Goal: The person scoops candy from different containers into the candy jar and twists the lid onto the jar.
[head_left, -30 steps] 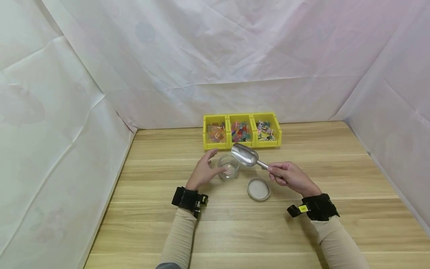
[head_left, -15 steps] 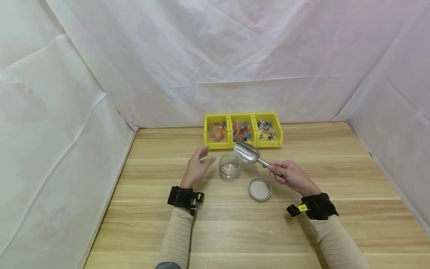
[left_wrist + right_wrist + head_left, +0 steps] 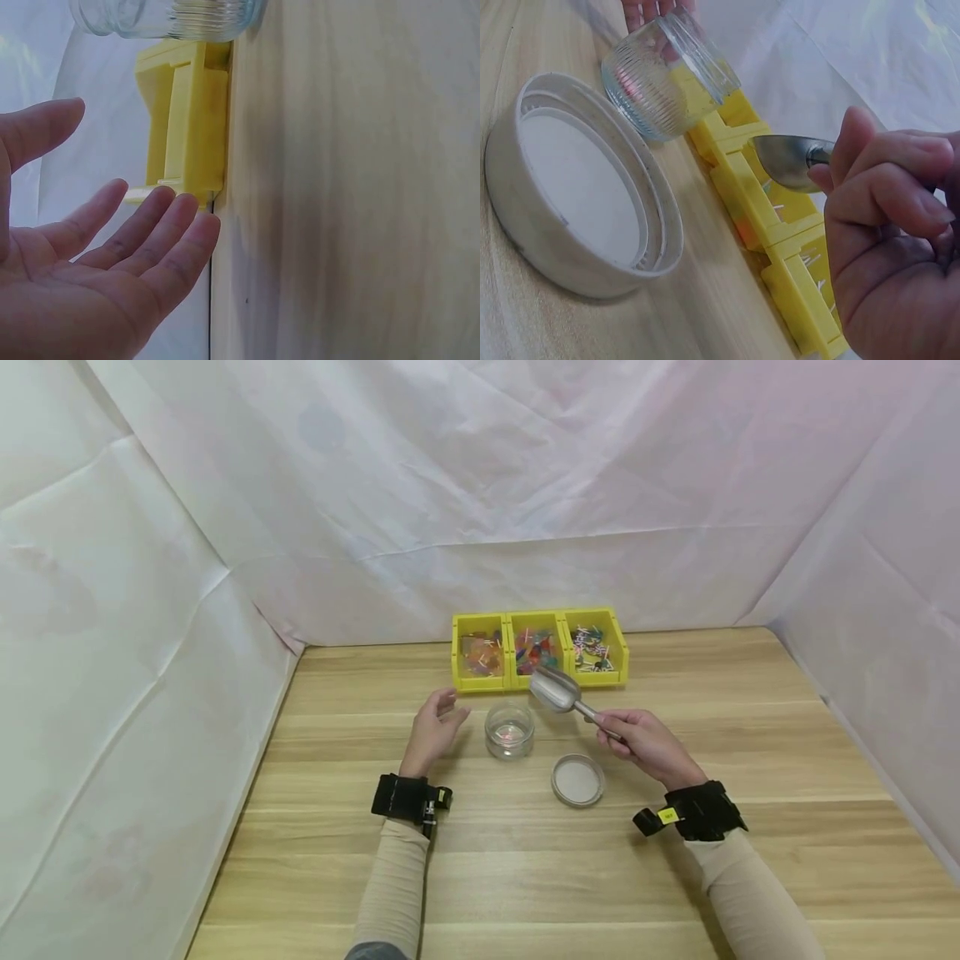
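On the desk our right hand pinches the scoop over the bins; left hand's grip, spread, misses the jar, so a knock could tip it.

The left hand is open with loose fingers. The right hand has fingers curled tight in a grip.

Wooden table against creased, seemingly fabric backdrop.

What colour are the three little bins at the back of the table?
The bins are bright yellow, each holding mixed coloured bits; the head view shows this best.
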Available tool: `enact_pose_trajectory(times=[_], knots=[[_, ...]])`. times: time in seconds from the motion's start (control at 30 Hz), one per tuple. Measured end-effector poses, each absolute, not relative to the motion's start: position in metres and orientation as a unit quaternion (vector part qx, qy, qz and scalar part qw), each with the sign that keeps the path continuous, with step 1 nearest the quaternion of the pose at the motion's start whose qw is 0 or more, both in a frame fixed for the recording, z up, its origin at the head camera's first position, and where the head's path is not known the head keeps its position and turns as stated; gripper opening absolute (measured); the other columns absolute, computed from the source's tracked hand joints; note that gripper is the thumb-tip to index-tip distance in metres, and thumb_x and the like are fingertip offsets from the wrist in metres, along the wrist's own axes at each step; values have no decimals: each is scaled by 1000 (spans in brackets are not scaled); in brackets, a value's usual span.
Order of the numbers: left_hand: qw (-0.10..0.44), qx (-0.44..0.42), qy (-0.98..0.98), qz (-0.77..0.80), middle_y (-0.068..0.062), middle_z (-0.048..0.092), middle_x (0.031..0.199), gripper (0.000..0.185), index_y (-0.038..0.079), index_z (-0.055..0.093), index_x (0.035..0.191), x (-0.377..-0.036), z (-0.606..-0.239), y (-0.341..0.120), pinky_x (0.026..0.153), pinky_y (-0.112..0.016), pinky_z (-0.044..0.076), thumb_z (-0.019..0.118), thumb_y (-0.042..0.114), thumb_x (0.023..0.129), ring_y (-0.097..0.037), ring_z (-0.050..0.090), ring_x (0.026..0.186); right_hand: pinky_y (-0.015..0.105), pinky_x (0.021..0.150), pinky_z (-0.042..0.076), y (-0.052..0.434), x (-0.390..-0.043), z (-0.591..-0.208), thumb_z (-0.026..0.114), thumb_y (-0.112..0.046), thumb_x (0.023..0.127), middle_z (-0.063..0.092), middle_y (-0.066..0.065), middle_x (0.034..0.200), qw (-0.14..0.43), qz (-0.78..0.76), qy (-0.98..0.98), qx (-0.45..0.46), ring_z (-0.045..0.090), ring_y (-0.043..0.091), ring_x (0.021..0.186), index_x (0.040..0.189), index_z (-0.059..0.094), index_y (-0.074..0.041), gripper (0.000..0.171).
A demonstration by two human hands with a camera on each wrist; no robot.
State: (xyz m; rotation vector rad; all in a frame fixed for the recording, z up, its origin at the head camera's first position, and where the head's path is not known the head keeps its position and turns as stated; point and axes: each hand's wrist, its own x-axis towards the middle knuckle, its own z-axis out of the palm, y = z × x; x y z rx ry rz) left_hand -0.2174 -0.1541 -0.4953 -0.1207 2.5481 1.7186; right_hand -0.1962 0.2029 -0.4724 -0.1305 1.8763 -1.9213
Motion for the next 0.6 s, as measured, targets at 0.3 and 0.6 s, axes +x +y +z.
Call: enact_pose_trajectory(times=[0.3, 0.6], knots=[[33, -41, 821, 569, -14, 53, 140, 51, 12, 48, 141, -225, -500, -152, 108, -49, 44, 65, 29, 96, -33, 51, 131, 18, 50, 32, 197, -199, -465, 58, -29, 101, 60, -2, 74, 218, -706, 673, -26, 41, 4, 53, 113, 67, 0, 33], [22, -55, 816, 575, -14, 54, 138, 53, 10, 48, 141, -230, -500, -152, 109, -49, 42, 65, 30, 96, -32, 50, 131, 17, 46, 29, 192, -210, -464, 54, -26, 103, 61, -3, 74, 205, -697, 687, 5, 41, 3, 52, 117, 62, 7, 37]])
